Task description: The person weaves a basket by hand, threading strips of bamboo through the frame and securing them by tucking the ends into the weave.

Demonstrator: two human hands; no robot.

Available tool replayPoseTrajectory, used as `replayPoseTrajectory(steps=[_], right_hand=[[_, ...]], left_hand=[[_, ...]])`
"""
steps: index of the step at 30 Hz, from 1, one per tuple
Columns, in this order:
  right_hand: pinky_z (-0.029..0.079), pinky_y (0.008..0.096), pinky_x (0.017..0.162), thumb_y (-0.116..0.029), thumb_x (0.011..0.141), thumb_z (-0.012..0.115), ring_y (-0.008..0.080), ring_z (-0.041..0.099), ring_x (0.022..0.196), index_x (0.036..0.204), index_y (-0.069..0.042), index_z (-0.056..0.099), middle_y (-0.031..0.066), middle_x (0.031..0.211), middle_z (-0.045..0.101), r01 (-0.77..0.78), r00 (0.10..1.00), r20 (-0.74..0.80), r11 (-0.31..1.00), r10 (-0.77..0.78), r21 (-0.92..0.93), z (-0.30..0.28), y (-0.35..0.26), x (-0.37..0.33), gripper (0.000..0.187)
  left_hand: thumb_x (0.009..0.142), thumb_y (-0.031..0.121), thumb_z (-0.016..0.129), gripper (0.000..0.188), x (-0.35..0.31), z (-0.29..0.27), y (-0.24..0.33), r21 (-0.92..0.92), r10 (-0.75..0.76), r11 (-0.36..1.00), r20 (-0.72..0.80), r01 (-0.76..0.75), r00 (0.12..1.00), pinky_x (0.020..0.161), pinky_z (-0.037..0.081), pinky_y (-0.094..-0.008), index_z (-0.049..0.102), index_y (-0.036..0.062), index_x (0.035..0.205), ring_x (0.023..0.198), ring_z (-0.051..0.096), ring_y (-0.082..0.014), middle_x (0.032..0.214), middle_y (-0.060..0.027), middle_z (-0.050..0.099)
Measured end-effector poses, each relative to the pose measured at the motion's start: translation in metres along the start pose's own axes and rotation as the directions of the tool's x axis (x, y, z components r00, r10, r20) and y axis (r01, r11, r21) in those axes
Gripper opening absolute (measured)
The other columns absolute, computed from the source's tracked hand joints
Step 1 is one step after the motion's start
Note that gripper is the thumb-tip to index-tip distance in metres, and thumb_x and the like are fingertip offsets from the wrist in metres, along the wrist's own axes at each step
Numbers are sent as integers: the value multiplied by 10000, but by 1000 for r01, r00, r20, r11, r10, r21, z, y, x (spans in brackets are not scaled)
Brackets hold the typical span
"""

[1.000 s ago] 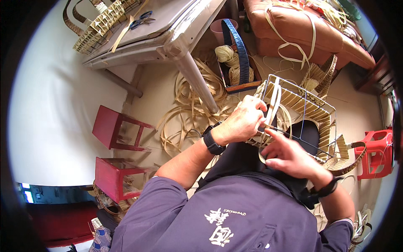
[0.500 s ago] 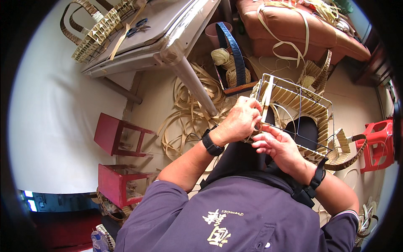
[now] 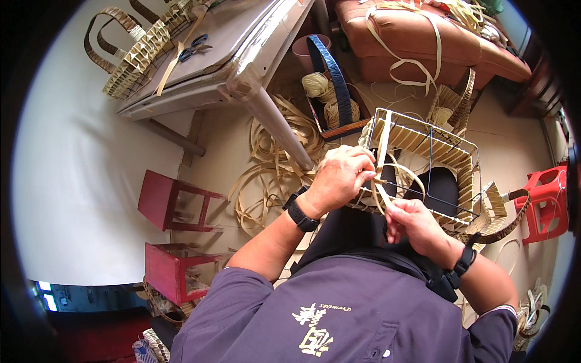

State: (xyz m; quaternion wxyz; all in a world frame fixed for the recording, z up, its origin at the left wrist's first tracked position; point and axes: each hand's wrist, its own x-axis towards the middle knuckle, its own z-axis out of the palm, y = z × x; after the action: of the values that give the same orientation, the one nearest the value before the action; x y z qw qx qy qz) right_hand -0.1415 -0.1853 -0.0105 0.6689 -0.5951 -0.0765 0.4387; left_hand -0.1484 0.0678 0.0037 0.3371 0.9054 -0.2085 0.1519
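A wire-frame basket (image 3: 463, 175), its sides partly wrapped in pale flat strips, rests on my lap. My left hand (image 3: 345, 175) is closed at the basket's near left corner, its thumb and fingers pinching the frame and strip there. A pale weaving strip (image 3: 382, 196) runs from that corner to my right hand (image 3: 416, 225), which grips it between thumb and fingers. Part of the strip curves in a loop inside the frame. Another flat strip (image 3: 384, 140) lies along the basket's left end. My left fingertips are partly hidden.
Loose strips (image 3: 284, 139) lie coiled on the floor beside the table leg (image 3: 279, 124). Scissors (image 3: 195, 48) lie on the table. A blue-handled basket (image 3: 339, 85) holds strip balls. Red stools (image 3: 172, 202) stand left, a red plastic stool (image 3: 541, 202) right, an orange sofa (image 3: 411, 45) behind.
My right hand has moved right and slightly down, away from my left hand, drawing the strip out between them. The left hand stays near the same corner.
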Motion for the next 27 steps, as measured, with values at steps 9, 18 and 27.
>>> replayPoseTrajectory(steps=[9,18,27], right_hand=[[457,278,759,-246,1062,746,101,574,929,1003,-43,841,-28,846,586,300,954,173,826,-247,-477,-8,-9,-46,232],[536,442,1005,-112,826,874,327,657,1112,937,-67,777,110,1141,679,633,717,351,350,-603,-691,-12,-42,-52,154],[539,431,632,-157,874,841,316,691,676,1034,-124,741,73,747,682,211,618,-3,169,-786,-963,-4,-57,-1,191]], left_hand=[[765,126,853,210,-10,5,17,91,180,981,-84,-172,980,1120,424,-513,789,173,959,1068,648,-277,1051,-23,696],[836,53,852,140,-14,20,3,132,245,968,-295,-215,923,787,611,-383,805,122,948,891,747,-274,1030,-45,759],[878,80,791,94,-9,30,13,119,114,990,-318,-80,941,764,587,-421,720,86,939,845,733,-315,1047,-56,800]])
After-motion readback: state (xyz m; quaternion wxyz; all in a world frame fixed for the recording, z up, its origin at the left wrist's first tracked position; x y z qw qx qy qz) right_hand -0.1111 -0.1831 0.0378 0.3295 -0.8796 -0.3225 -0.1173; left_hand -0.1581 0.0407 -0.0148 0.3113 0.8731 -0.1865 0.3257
